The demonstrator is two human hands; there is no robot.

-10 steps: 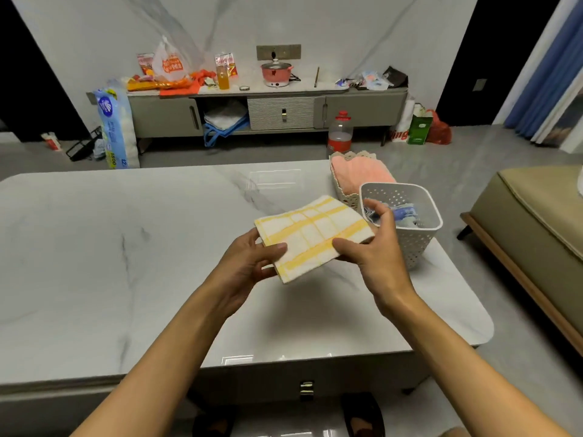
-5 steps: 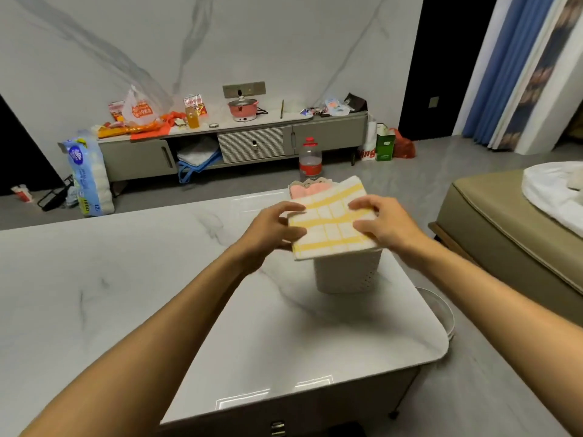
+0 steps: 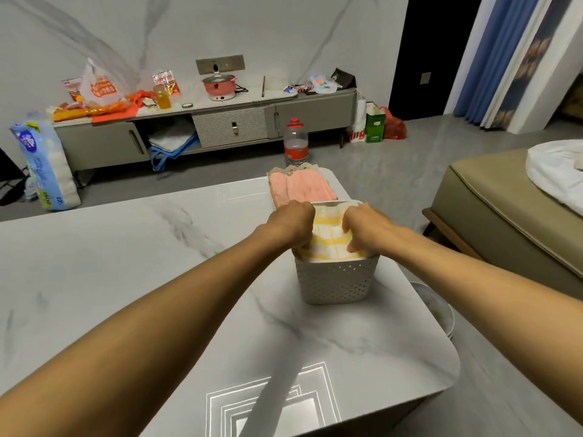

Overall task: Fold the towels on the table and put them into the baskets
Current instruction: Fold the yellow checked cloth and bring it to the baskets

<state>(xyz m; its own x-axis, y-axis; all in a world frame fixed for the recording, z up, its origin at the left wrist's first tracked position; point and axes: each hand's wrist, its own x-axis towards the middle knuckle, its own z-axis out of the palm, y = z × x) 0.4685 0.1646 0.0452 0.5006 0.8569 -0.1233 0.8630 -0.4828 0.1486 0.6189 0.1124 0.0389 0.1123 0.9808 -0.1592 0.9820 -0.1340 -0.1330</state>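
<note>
Gripping the soft checked towel (image 3: 328, 239) (folded square), fingers (image 3: 353, 246) of your left hand (image 3: 288, 223) and right hand (image 3: 367, 227) hold it in the holey plastic basket (image 3: 336, 283).

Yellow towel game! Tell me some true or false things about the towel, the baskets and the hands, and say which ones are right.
1. The left hand and the right hand both grip the yellow towel. True.
2. The yellow towel lies flat on the table. False: it sits in the top of the white basket.
3. The lace-edged basket behind holds pink towels. True.
4. The red-capped bottle stands on the table. False: it stands on the floor beyond the table.
5. The white basket is tipped over. False: it stands upright.
</note>
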